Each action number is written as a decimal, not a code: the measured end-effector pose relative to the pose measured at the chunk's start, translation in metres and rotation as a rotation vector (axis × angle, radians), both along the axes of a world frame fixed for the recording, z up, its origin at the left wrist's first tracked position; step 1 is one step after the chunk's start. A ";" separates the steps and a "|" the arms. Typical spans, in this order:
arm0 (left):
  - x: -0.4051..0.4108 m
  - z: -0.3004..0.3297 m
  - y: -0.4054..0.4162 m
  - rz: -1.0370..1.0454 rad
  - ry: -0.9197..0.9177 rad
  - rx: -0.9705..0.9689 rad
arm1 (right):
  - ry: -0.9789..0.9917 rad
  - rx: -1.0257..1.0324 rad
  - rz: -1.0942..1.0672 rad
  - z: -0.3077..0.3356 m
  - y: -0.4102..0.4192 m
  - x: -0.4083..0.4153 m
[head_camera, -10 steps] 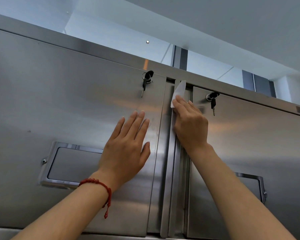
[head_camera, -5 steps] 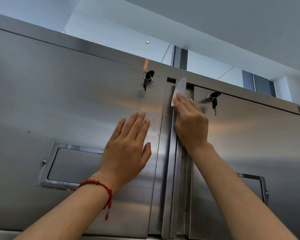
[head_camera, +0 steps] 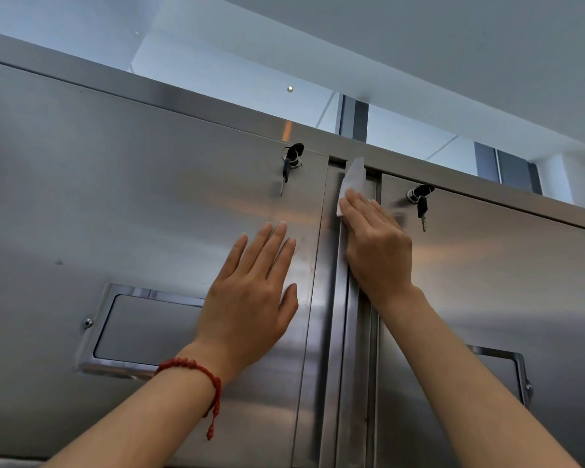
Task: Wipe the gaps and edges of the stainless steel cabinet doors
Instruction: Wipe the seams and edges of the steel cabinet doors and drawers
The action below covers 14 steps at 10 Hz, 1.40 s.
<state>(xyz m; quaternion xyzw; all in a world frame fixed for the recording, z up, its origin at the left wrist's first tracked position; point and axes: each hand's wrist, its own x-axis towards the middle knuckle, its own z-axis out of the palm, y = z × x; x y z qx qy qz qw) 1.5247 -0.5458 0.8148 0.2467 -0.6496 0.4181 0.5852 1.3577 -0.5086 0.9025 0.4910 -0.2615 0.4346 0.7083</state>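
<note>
A white wipe [head_camera: 351, 184] lies against the vertical gap [head_camera: 348, 332] between the two stainless steel cabinet doors, near the top of the frame's centre, its upper corner poking above the right hand [head_camera: 375, 244]. That hand presses the wipe to the steel with its fingers [head_camera: 355, 206] straight and held together. The left hand [head_camera: 250, 298] rests flat on the left door [head_camera: 115, 197], fingers straight and slightly spread, a red bracelet [head_camera: 196, 369] at its wrist. Keys [head_camera: 289, 163] hang from the left door's lock; more keys [head_camera: 421, 204] hang on the right door [head_camera: 504, 282]. Recessed handles [head_camera: 122, 329] sit lower down.
</note>
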 end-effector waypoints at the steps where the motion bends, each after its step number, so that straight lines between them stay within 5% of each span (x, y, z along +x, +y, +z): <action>1: 0.000 0.001 -0.001 -0.003 0.002 0.001 | 0.017 -0.007 -0.001 0.007 0.001 0.000; 14: -0.001 -0.001 -0.002 -0.006 0.005 -0.004 | -0.034 0.050 0.057 0.016 0.003 0.003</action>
